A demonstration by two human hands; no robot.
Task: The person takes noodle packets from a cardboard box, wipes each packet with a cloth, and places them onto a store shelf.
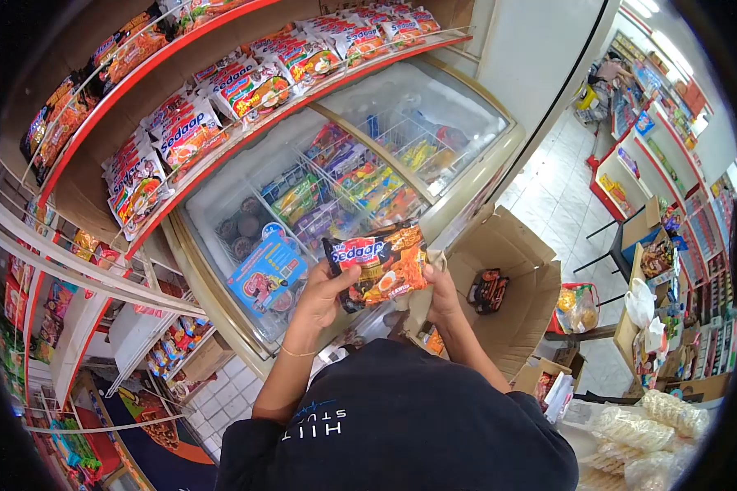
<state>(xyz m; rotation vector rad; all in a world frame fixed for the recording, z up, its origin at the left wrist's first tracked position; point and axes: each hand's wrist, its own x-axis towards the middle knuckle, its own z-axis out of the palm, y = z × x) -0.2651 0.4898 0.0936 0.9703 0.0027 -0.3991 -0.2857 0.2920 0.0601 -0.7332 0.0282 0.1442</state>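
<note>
A black and orange instant noodle packet (385,266) is held up in front of me, above the front edge of a glass-topped freezer. My left hand (323,296) grips its left end, thumb on the front face. At the opposite end, my right hand (442,295) is closed on the packet's edge with the thumb in front. Right of my right hand stands an open cardboard box (516,245), with a few dark packets (489,290) lying inside. Part of a beige cardboard flap shows beside my right fingers.
White noodle packets (250,86) line a red-edged shelf (303,102) over the freezer (458,200), which holds colourful ice creams in wire baskets. Dark packets (61,114) sit at the shelf's left. A tiled aisle (540,172) runs back at right, where a person (612,72) is visible.
</note>
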